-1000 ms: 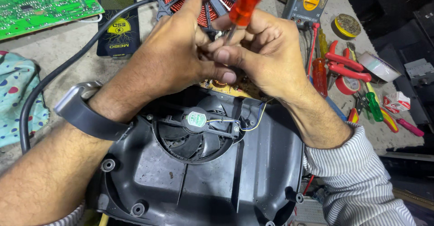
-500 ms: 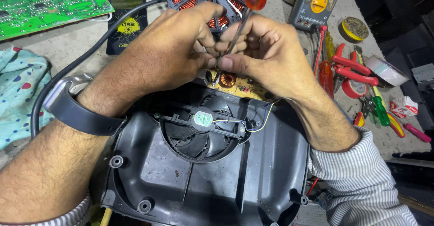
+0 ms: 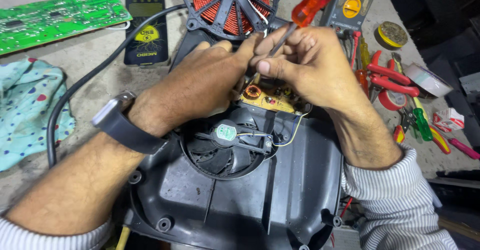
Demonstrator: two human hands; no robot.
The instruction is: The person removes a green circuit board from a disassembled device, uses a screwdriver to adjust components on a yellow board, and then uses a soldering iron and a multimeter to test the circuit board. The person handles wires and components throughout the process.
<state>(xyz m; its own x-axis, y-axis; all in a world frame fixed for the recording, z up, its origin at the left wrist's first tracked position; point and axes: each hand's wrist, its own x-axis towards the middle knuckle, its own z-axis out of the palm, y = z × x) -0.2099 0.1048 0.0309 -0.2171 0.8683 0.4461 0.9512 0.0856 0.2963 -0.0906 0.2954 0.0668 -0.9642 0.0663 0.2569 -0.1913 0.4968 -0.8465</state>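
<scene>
Your hands meet over the circuit board point(image 3: 270, 99).
Right hand point(image 3: 312, 65) clamps the screwdriver point(image 3: 312, 2); left hand point(image 3: 200, 82) pinches its shaft, just above the fan point(image 3: 226, 142).

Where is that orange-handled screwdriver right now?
In the head view the screwdriver is at top centre, held in the right hand, its handle rising between the copper coil and the grey multimeter.
</scene>
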